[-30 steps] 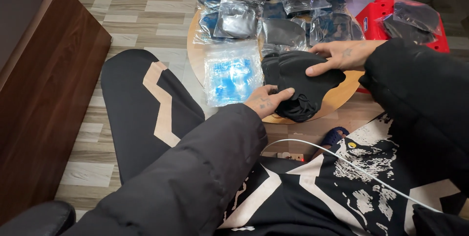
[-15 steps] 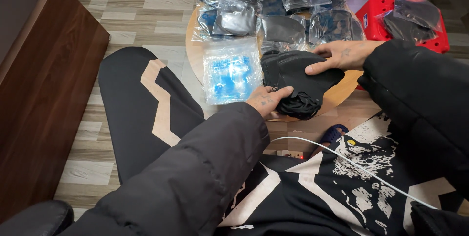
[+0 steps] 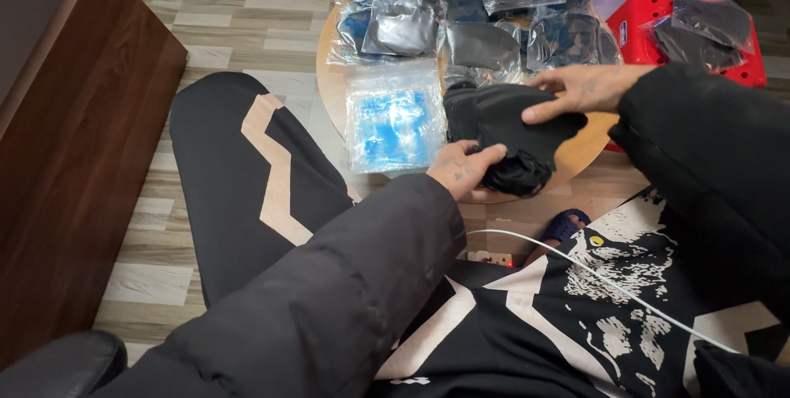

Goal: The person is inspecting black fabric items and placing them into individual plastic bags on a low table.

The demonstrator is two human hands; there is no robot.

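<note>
Folding black cloth [image 3: 510, 130] on near edge of round table [image 3: 329, 52] | left hand [image 3: 462, 169] pinching near fold | right hand [image 3: 580, 89] pressing flat, fingers spread | best kept taut, edges aligned

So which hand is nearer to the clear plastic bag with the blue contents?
Left. The left hand grips black cloth just beside the bag's lower right corner; the right hand rests farther off, across the cloth.

Black puffy jacket sleeves [image 3: 329, 283], black trousers [image 3: 239, 176] with tan zigzag stripe
</note>
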